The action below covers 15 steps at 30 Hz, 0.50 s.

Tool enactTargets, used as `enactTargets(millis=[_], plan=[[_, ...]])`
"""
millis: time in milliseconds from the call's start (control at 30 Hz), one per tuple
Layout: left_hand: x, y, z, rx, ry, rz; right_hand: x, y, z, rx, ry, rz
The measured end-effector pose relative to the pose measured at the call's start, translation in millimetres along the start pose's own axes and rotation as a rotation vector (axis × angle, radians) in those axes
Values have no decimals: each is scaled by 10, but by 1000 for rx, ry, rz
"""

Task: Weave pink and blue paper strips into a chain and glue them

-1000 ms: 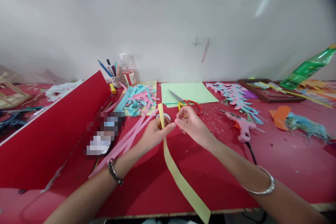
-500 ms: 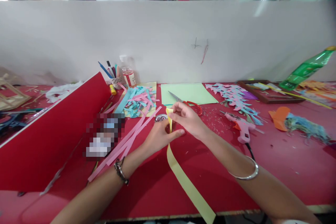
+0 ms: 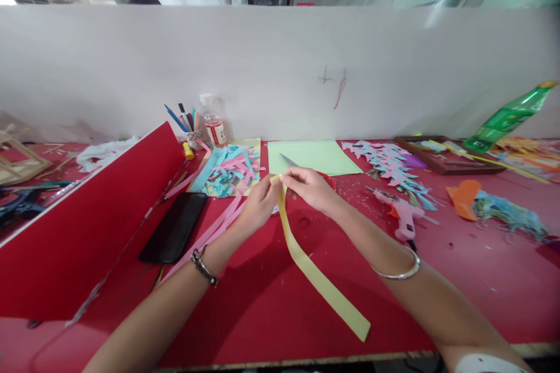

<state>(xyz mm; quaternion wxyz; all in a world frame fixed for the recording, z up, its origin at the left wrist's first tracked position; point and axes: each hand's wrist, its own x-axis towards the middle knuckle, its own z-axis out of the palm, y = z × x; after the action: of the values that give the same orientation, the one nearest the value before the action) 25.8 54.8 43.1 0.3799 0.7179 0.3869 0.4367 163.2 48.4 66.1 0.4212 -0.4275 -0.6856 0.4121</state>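
Note:
Both hands meet at the upper end of a long yellow paper strip [image 3: 321, 284], whose free length hangs down and lies toward the table's front edge. My left hand [image 3: 261, 201] is closed, thumb and fingers pinching the strip's folded end. Beside it, my right hand [image 3: 311, 187] pinches the same end from the other side. Just behind the right hand, scissors [image 3: 286, 159] with red handles lie partly hidden on pale green paper sheets [image 3: 319, 154]. A small round item under the left hand is mostly covered.
To the left stand an upright red board [image 3: 100, 233], a black phone [image 3: 175, 227] and pink strips [image 3: 205, 239]. Blue and pink paper scraps [image 3: 231, 166] lie behind. On the right are a pink glue gun [image 3: 405, 210], a brown tray [image 3: 455, 166] and a leaning green bottle [image 3: 510, 116].
My left hand has gone from spread around the strip to pinching its end beside my right hand. The strip's lower end has risen and shifted right.

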Motion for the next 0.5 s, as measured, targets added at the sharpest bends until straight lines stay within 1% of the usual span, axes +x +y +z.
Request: enactTargets(millis=[67,133,333,500], plan=[[82,1,-25,-6,101,-8,35,-9,1,-16,-15,-3],[147,-8,-37,-17,146,-37,58,-5,10,-11,1,-13],[257,-29,28,-102,188,-127,99,53,40,57,112,-16],[318,-30,45,-184,202,-169,124,127,29,109,138,11]])
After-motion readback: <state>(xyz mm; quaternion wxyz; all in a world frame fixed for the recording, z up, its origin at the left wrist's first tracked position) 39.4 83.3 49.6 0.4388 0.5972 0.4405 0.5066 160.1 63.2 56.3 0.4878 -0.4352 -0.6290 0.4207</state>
